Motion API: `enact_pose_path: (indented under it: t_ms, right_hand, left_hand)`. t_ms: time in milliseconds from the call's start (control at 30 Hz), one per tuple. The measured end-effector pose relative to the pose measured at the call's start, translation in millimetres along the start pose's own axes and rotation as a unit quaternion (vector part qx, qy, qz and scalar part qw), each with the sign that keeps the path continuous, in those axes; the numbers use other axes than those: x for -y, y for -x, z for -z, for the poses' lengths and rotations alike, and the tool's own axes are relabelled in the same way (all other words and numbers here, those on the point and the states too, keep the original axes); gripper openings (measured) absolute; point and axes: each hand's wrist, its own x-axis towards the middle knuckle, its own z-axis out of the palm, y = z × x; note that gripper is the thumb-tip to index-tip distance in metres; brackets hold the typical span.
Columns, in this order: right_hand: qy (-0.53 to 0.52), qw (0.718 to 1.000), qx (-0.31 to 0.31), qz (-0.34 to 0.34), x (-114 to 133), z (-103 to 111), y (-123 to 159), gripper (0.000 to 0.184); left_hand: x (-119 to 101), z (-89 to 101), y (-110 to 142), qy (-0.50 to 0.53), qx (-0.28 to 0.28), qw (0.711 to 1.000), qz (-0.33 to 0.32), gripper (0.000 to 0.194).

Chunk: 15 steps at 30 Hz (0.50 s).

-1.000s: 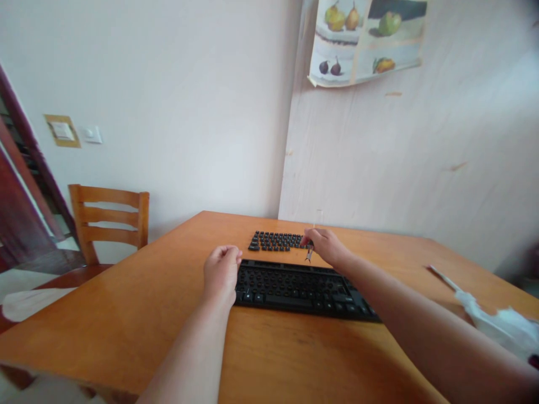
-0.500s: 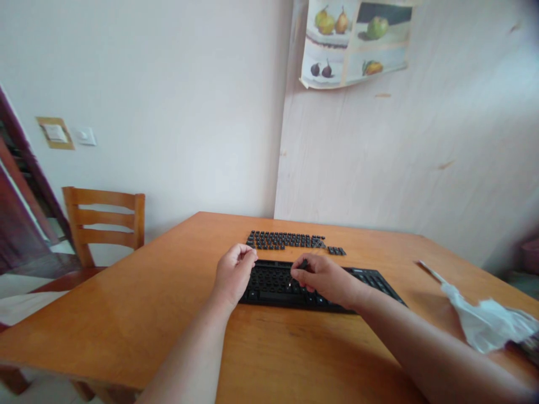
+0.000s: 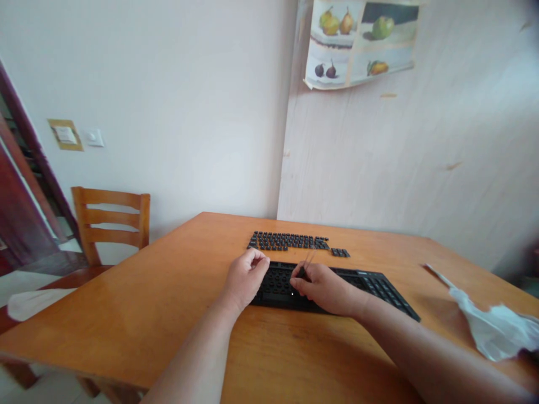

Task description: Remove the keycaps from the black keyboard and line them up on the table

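Observation:
A black keyboard (image 3: pixel 353 273) lies on the table before me, with keycaps off across much of its left part. Over its middle, my right hand (image 3: pixel 326 287) is closed on a small dark tool with thin wires sticking up, which looks like a wire keycap puller (image 3: pixel 301 272). My left hand (image 3: pixel 248 276) rests at the keyboard's left end, covering that corner. Its fingers are curled and pinched together; whether they hold anything small is hidden. Behind the keyboard sit rows of removed black keycaps (image 3: pixel 290 241), with a smaller group (image 3: pixel 340 252) to their right.
The wooden table (image 3: pixel 168 292) reaches to the wall. On its right side lies a crumpled white plastic bag (image 3: pixel 492 328) beside a thin stick-like item (image 3: pixel 435 273). A wooden chair (image 3: pixel 112 216) stands at the left. Fruit pictures (image 3: pixel 362 42) hang on the wall.
The view has shifted slightly. My left hand has moved right along the keyboard, and the keyboard's right end sits farther right. My right hand has tilted the tool a little.

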Motion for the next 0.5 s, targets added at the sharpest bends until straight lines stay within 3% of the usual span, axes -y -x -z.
enact_pose_path:
  t_ms: [200, 500]
  right_hand:
    - [0.001, 1.000, -0.019, -0.005, 1, -7, -2, 0.014]
    - [-0.102, 0.991, -0.061, -0.054, -9, -16, -2, 0.023]
  left_hand:
    - [-3, -1.8, 3, -0.018, 0.027, 0.999, -0.018, 0.018]
    - [5, -5.1, 4, -0.049, 0.060, 0.997, -0.027, 0.016]
